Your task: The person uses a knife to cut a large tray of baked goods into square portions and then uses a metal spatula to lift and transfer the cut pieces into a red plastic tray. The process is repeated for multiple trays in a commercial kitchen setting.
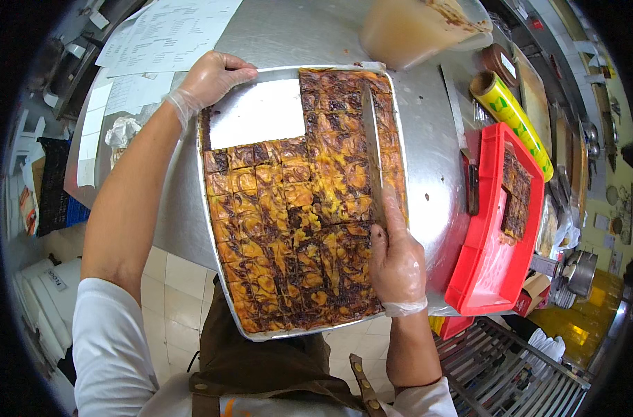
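Observation:
Before me lies a metal baking tray (259,112) filled with a marbled yellow-and-brown sheet cake (269,229), scored into many small squares. Its far left part is bare metal. My left hand (212,78), in a clear plastic glove, grips the tray's far rim near the left corner. A long-bladed knife (371,140) is in my gloved right hand (400,266), with the index finger stretched along the blade. The blade lies along the right side of the cake, pointing away from me. My right fingers hide the knife's handle.
Right of the tray stands a red plastic crate (473,260) holding some cake pieces (515,193). A second knife (471,182) lies beside it, near a yellow wrap roll (514,122). A stained plastic jug (415,31) and printed papers (165,36) occupy the steel table's (285,26) far side.

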A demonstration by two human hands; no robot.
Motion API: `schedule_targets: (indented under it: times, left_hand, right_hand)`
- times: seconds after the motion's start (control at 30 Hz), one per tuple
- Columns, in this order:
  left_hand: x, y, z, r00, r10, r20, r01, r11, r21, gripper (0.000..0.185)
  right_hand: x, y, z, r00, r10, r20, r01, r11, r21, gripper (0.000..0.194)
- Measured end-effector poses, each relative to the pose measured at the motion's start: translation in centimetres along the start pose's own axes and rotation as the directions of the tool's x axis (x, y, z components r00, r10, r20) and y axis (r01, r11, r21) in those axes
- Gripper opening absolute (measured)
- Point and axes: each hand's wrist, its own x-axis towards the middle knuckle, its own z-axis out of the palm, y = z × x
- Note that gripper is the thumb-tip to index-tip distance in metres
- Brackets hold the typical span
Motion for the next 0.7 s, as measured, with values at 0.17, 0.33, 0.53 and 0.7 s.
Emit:
schedule_targets:
  times: [0.17,0.33,0.53,0.7]
  left_hand:
    - [0.1,-0.9,0.1,0.999,0.033,-0.024,-0.032,0.999,0.022,0.03]
    - [-0.1,-0.2,0.1,1.0,-0.022,-0.01,0.022,0.999,-0.023,0.03]
    - [0.1,-0.8,0.2,0.999,0.029,-0.037,-0.028,0.999,0.032,0.03]
    - [0.4,-1.0,0.3,0.999,-0.019,-0.025,0.02,1.0,0.021,0.029]
  right_hand:
    - [2.1,-0.7,-0.3,0.996,0.084,0.026,-0.083,0.995,-0.063,0.063]
    - [3.1,0.9,-0.9,0.996,0.087,0.01,-0.086,0.993,-0.082,0.067]
    - [3.7,-0.1,0.3,0.998,0.025,0.059,-0.017,0.993,-0.12,0.067]
    - [4.1,-0.4,0.8,0.998,-0.009,0.059,0.014,0.997,-0.08,0.064]
